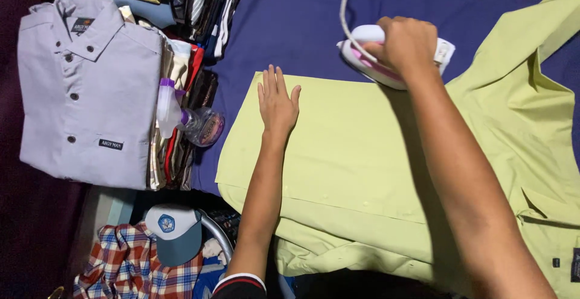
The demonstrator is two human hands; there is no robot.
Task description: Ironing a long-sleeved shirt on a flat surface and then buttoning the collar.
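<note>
A light green shirt (356, 154) lies spread flat on a dark blue cloth (290, 21). My left hand (277, 102) rests flat on the shirt near its far left edge, fingers together and extended. My right hand (406, 44) grips the handle of a white and pink iron (362, 54), which sits at the shirt's far edge. The iron's white cord (344, 3) runs up out of view.
A folded grey button shirt (84, 93) lies at left on a stack of folded clothes. A spray bottle (187, 117) lies beside it. A cap (175, 232) and a plaid cloth (139, 269) sit in a basket at the bottom left.
</note>
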